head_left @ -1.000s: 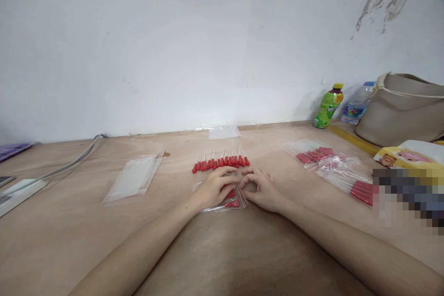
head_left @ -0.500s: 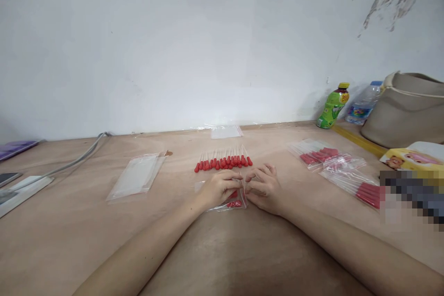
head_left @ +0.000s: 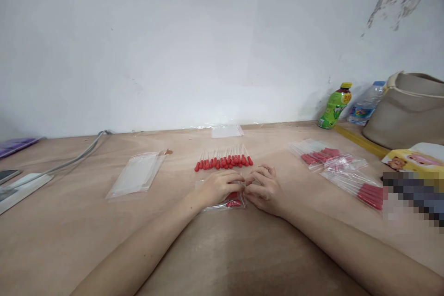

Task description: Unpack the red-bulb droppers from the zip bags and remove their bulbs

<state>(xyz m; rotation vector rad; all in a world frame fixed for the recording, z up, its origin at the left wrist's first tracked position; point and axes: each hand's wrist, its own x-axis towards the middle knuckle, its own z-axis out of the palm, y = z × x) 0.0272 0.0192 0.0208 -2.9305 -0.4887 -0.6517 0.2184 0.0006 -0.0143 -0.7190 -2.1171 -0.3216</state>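
Observation:
A clear zip bag (head_left: 212, 207) lies flat before me, with red-bulbed droppers (head_left: 233, 203) inside it. My left hand (head_left: 218, 187) rests over the bag, its thumb and fingers closed on the edge at the right, where the red zip line runs. My right hand (head_left: 264, 190) meets it there with curled fingers, thumb and forefinger closed at the same edge. The hands hide most of the bag's contents. Just beyond them, loose droppers with red bulbs (head_left: 225, 163) lie in a row, thin clear stems pointing toward the wall.
Flat clear bags (head_left: 133, 173) lie to the left, another bag (head_left: 227, 131) by the wall. Filled bags (head_left: 321, 155) lie to the right. Behind them stand a green bottle (head_left: 335, 106), a water bottle (head_left: 364, 106) and a grey bin (head_left: 405, 111). A cable (head_left: 81, 152) crosses the left side.
My right hand has shifted slightly left, so its fingertips now meet my left hand's at the zip edge. The bag and loose droppers stay in place.

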